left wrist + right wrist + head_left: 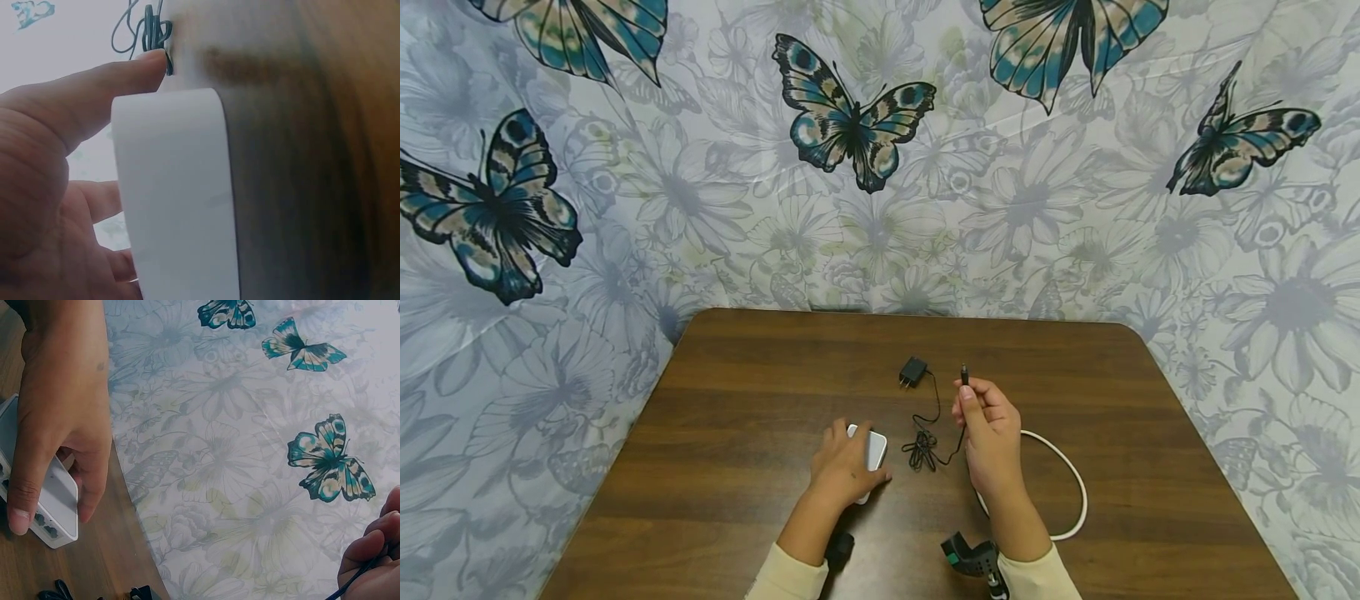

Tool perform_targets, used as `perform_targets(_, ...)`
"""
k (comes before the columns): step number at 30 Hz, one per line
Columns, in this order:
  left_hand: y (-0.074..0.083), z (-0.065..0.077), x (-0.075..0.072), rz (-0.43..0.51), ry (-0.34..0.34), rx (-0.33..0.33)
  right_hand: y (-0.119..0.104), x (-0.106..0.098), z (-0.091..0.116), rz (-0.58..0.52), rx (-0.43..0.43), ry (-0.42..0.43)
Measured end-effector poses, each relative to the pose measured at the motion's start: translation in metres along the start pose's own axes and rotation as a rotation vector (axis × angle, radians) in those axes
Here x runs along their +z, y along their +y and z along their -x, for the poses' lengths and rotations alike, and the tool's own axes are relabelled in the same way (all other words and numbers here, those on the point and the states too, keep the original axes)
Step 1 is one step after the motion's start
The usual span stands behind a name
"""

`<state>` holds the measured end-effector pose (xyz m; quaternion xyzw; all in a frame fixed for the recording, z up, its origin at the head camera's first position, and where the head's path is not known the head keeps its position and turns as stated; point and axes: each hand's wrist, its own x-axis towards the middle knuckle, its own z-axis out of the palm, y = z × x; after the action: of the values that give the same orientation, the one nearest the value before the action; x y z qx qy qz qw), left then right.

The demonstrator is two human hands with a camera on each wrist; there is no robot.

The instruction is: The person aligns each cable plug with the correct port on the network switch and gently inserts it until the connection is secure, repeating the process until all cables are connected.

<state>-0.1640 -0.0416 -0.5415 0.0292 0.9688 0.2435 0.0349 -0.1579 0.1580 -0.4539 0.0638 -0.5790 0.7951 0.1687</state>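
On the table, my left hand (pixel 841 465) spans a small white network switch (pixel 876 450) and grips it, thumb on one side and fingers on the other. In the right wrist view, ports show along the side of the switch (pixel 59 503) beside the thumb. The left wrist view shows the smooth white end of the switch (pixel 172 187). My right hand (pixel 992 429) is raised and pinches the black barrel plug (pixel 965 377) of a power cord between thumb and fingers, tip pointing away from me. The cord runs down to a bundled coil (pixel 922 447) and a black power adapter (pixel 913 372).
A white cable (pixel 1081 492) curves on the table to the right of and behind my right forearm. Black wrist-camera mounts (pixel 968 557) sit at both wrists. Behind the wooden table (pixel 760 358) hangs a cloth (pixel 1030 250) printed with flowers and butterflies.
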Motion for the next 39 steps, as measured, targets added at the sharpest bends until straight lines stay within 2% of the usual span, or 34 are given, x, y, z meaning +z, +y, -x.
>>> perform_targets(10, -0.0009, -0.0030, 0.0005, -0.040, -0.010, -0.002, 0.0014, 0.0005, -0.0002, -0.005, 0.007, -0.003)
perform_targets(19, -0.0001, -0.0039, 0.0011, -0.085, -0.007, 0.024, 0.0021, -0.0006, 0.0002, -0.001, -0.010, -0.009)
perform_targets(24, 0.0005, -0.0038, 0.0015, -0.083, 0.001, 0.048, 0.0022, -0.0012, 0.0004, -0.007, -0.012, -0.007)
perform_targets(31, -0.0007, -0.0038, 0.0013, -0.092, -0.026, 0.097, 0.0014, -0.0013, 0.0006, 0.003, -0.008, -0.001)
perform_targets(39, -0.0013, -0.0036, 0.0011, -0.046, -0.010, 0.132, 0.0015, -0.0015, 0.0012, 0.014, 0.005, 0.006)
